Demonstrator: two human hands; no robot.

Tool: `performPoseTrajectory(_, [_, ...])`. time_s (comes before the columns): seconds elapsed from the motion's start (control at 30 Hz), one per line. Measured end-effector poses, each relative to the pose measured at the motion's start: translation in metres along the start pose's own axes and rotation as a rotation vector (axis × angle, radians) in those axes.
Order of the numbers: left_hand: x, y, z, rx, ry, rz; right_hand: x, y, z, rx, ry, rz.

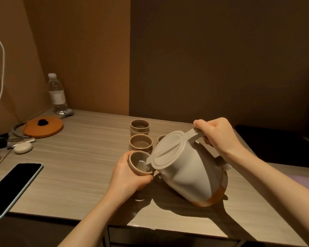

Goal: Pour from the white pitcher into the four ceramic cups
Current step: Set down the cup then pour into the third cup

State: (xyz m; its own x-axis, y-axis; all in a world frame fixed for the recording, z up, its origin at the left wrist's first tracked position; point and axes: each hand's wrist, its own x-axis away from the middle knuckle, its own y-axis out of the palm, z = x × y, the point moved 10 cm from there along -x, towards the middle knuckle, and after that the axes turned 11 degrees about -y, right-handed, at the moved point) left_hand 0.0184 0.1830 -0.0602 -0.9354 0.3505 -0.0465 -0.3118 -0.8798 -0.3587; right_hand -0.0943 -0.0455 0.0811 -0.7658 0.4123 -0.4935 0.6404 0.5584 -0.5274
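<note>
Both forearms are seen entering from the near table (75, 175) edge. By the left hand (127, 177) a ceramic cup (139, 164) is clasped, tilted toward the white pitcher (185, 173), its rim just beside the pitcher's spout. The pitcher handle is gripped by the right hand (216, 134); the pitcher is tipped leftward, its base low over the table. Behind the held cup two cups (141, 144) (139, 126) stand in line; a fourth cup (161, 138) is partly hidden behind the pitcher lid. Well left of the pitcher lie a phone (12, 188), an orange lid (44, 126) and a water bottle (57, 94).
</note>
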Motion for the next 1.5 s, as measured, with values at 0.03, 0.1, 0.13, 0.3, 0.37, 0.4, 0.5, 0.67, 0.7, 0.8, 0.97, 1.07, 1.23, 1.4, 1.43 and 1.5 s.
performPoseTrajectory(0.03, [0.001,0.001,0.001,0.01,-0.006,-0.003,0.001,-0.002,0.0,-0.027,-0.001,0.005])
performPoseTrajectory(0.1, [0.001,0.002,0.002,0.027,-0.018,-0.003,0.004,-0.008,0.0,-0.087,-0.002,0.023])
performPoseTrajectory(0.13, [0.001,0.003,0.003,0.035,-0.021,-0.004,0.006,-0.011,0.001,-0.107,0.003,0.034])
performPoseTrajectory(0.3, [0.002,0.01,0.006,0.068,-0.039,-0.024,0.013,-0.026,0.014,-0.161,0.048,0.079])
performPoseTrajectory(0.37, [0.004,0.012,0.008,0.09,-0.047,-0.029,0.016,-0.031,0.02,-0.179,0.061,0.099])
performPoseTrajectory(0.4, [0.004,0.014,0.009,0.103,-0.049,-0.032,0.017,-0.034,0.023,-0.188,0.066,0.113])
performPoseTrajectory(0.5, [0.006,0.018,0.011,0.133,-0.063,-0.045,0.021,-0.042,0.031,-0.22,0.079,0.158])
performPoseTrajectory(0.67, [0.01,0.025,0.017,0.169,-0.07,-0.046,0.028,-0.051,0.047,-0.278,0.118,0.204])
performPoseTrajectory(0.7, [0.01,0.026,0.017,0.176,-0.072,-0.044,0.029,-0.053,0.05,-0.29,0.131,0.213])
performPoseTrajectory(0.8, [0.011,0.029,0.02,0.195,-0.071,-0.037,0.034,-0.058,0.059,-0.326,0.174,0.241])
performPoseTrajectory(0.97, [0.012,0.032,0.025,0.199,-0.068,-0.037,0.045,-0.067,0.072,-0.381,0.229,0.31])
performPoseTrajectory(1.07, [0.012,0.035,0.029,0.184,-0.065,-0.042,0.051,-0.072,0.08,-0.401,0.257,0.35])
performPoseTrajectory(1.23, [0.011,0.038,0.039,0.154,-0.053,-0.036,0.059,-0.077,0.09,-0.423,0.28,0.39])
performPoseTrajectory(1.4, [0.005,0.039,0.056,0.16,-0.049,-0.041,0.06,-0.091,0.092,-0.472,0.269,0.46])
performPoseTrajectory(1.43, [0.003,0.038,0.062,0.175,-0.05,-0.042,0.058,-0.093,0.091,-0.475,0.263,0.468])
performPoseTrajectory(1.5, [-0.003,0.037,0.075,0.19,-0.044,-0.044,0.055,-0.099,0.089,-0.467,0.258,0.485])
